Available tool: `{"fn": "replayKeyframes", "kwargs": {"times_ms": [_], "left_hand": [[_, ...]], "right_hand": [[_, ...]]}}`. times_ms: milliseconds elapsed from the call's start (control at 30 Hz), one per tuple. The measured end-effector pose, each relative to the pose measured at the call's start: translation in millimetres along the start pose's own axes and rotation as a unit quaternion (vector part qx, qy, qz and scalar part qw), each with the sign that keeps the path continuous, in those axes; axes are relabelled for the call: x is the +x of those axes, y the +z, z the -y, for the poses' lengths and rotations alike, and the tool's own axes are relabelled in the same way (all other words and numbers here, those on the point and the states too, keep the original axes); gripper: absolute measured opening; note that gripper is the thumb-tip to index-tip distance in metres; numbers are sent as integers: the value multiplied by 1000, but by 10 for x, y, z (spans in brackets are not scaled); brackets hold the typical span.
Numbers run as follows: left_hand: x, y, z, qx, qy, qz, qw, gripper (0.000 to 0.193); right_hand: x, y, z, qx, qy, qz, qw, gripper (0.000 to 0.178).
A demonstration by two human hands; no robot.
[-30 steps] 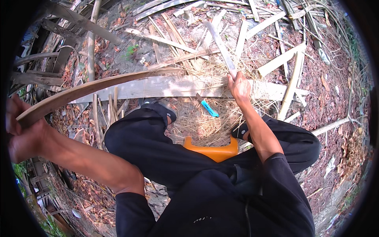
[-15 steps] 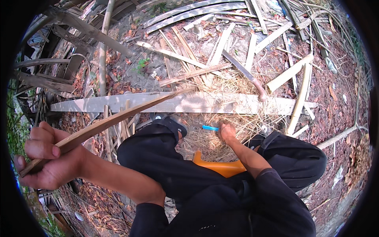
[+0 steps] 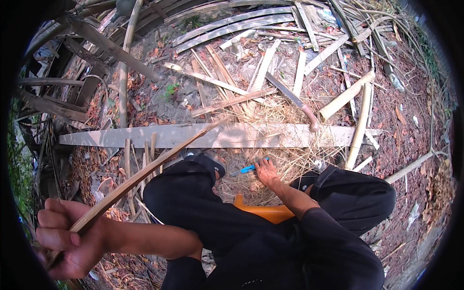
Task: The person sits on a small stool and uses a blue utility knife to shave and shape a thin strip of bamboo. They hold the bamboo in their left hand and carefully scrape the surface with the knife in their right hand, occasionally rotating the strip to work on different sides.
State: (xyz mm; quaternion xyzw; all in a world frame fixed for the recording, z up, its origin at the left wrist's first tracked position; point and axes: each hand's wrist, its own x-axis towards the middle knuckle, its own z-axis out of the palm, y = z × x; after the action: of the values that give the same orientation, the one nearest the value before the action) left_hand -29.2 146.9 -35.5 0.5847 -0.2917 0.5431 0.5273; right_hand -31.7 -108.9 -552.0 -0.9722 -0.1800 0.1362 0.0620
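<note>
My left hand (image 3: 72, 237) is closed around the near end of a long, thin wooden stick (image 3: 145, 171), at the lower left. The stick slants up to the right, its far tip over a grey plank (image 3: 188, 135) that lies across the ground. Between my knees, my right hand (image 3: 266, 171) grips a blue utility knife (image 3: 248, 168), with its thin blade out toward the left. Part of the knife's handle is hidden under my fingers. Dry straw-like shavings (image 3: 285, 154) lie under and around that hand. The knife and the stick are apart.
A machete (image 3: 292, 98) with a brown handle lies beyond the plank, its handle end over the plank. Several split wood strips (image 3: 232, 99) and pale bamboo pieces (image 3: 360, 125) are scattered around. An orange plastic piece (image 3: 263, 211) is below me. Old timber (image 3: 104, 43) stands piled at the left.
My left hand has come lower and a little right, and the stick has turned in it. My right hand has shifted slightly left, with the knife now tilted and its blade showing.
</note>
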Motion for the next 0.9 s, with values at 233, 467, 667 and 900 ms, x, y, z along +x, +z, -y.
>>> {"fn": "replayKeyframes", "kwargs": {"times_ms": [233, 467, 667, 900], "left_hand": [[-38, 62, 138, -108, -63, 84, 989, 19], [81, 15, 79, -234, -205, 176, 934, 22], [82, -290, -83, -221, -261, 126, 931, 26], [-16, -65, -57, -236, -234, 134, 934, 30]], "right_hand": [[222, 258, -108, -26, -46, -9, 999, 22], [176, -79, -100, -101, -128, 7, 987, 27], [-134, -1739, -166, 252, 119, 192, 941, 33], [-339, -2960, 378, 430, 33, -92, 898, 24]]}}
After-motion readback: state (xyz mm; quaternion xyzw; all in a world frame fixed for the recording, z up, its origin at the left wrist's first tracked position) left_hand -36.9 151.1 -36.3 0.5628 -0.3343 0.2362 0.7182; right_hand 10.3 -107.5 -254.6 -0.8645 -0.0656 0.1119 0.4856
